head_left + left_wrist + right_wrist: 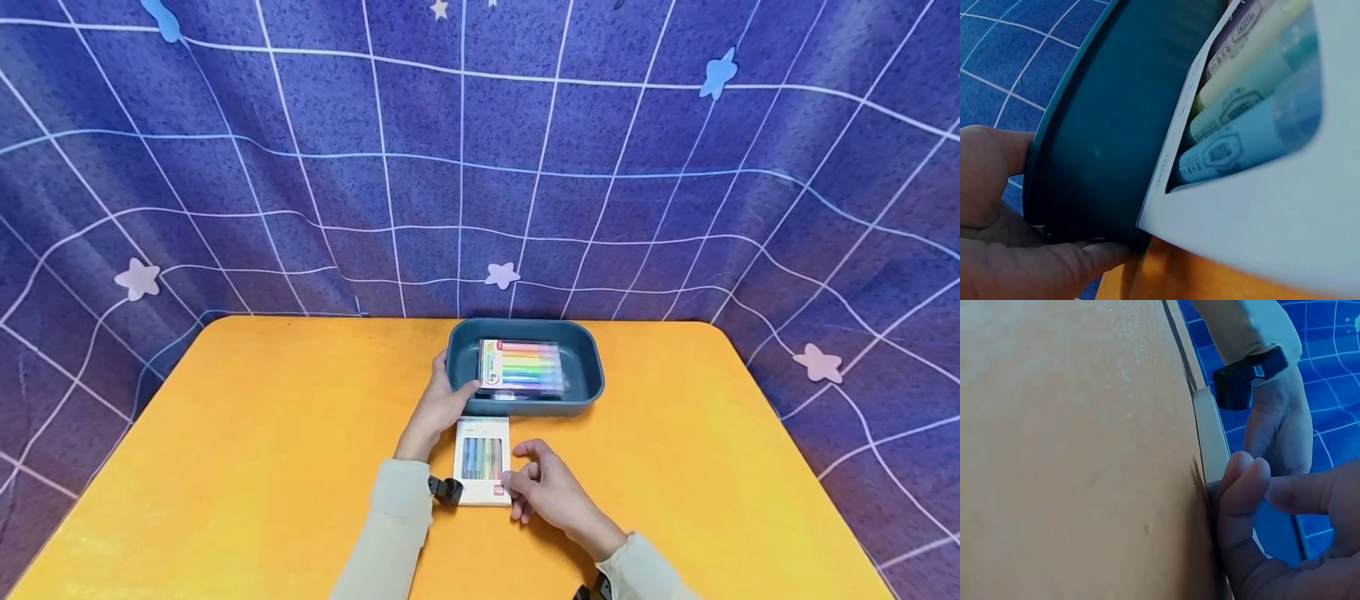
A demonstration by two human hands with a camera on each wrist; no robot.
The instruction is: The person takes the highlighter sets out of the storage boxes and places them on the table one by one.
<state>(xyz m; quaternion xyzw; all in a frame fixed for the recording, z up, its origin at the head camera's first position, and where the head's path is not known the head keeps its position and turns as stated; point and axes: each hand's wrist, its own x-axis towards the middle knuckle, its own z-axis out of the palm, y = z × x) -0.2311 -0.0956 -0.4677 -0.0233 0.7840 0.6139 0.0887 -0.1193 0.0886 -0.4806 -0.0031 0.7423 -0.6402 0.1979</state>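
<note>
My left hand (pixel 441 406) grips the left end of a dark teal bin (pixel 587 408), its thumb over the rim and its fingers outside the wall. Inside the bin lies a clear pack of rainbow-coloured pens (pixel 528 365), with another clear pack partly hidden under it. Close in front of the bin is a white box of markers (pixel 480 493), its window showing blue, green, yellow and reddish barrels. At the box's right edge, my right hand (pixel 551 492) pinches the lower corner, thumb over the top face and curled fingers along the side.
The bin stands near the back edge of an orange table (pixel 300 433). Behind it hangs a blue curtain (pixel 420 192) with a white grid and stars. A black wrist camera (pixel 447 490) on my left sleeve overlaps the box's left edge in the head view.
</note>
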